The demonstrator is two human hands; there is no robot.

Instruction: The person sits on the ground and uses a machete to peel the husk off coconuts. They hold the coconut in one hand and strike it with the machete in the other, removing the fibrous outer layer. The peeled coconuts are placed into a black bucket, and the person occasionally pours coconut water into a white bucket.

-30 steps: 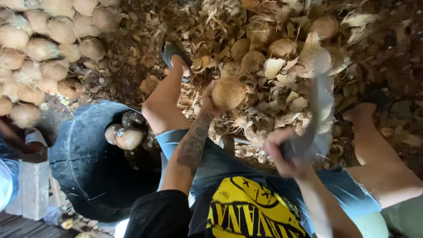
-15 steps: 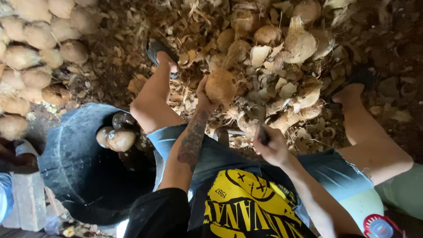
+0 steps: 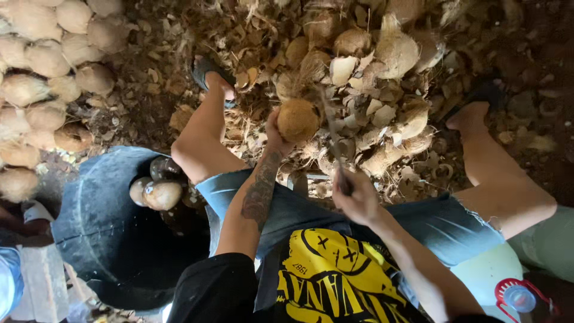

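I'm looking straight down from the head camera, and the coconut [image 3: 297,119] sits just above centre frame, a round brown husked ball gripped in my left hand [image 3: 276,133]. The fingers wrap its lower left side, curled tight around it; the thumb side is hidden behind the nut, so I can't tell how far round it reaches.

My right hand [image 3: 357,197] is lower and to the right, closed in a fist around the handle of a long blade [image 3: 332,140]. The blade runs up and slightly left from that fist, its long axis pointing toward the upper centre of the frame, and its upper part lies right at the coconut's right edge. It is blurred, so I can't say whether steel is touching shell or just beside it.

So the relation is this: the coconut lies up and left of the right fist, along the line of the blade, and the left hand is the one actually on it. The left fingers sit on the side opposite the blade.

Around that: a heap of husk scraps [image 3: 382,90] fills the upper centre and right of the frame. A black tub [image 3: 101,239] sits at lower left holding 2 or 3 peeled coconuts [image 3: 156,191]. A stack of pale husked coconuts [image 3: 42,78] lines the upper left edge. My bare knees frame the work on both sides.
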